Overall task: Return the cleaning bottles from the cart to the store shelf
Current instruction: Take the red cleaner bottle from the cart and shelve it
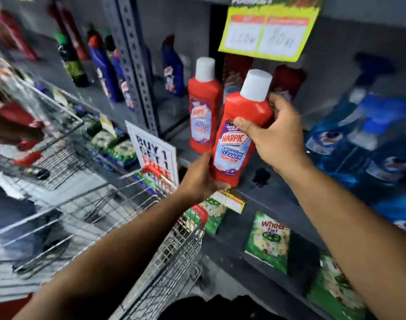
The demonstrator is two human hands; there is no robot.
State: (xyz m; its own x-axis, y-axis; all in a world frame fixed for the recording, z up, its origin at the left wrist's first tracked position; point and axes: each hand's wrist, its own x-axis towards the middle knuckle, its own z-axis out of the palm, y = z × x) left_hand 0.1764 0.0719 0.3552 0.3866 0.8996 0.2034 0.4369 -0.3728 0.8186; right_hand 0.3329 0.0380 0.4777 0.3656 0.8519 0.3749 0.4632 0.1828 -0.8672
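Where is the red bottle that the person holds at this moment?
Centre of the head view: the held bottle is between the left hand and right hand, tilted above the shelf edge, just right of another red bottle.

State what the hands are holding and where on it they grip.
Both hold one red Harpic bottle, tilted: the left hand grips its base, the right hand its shoulder, below the white cap.
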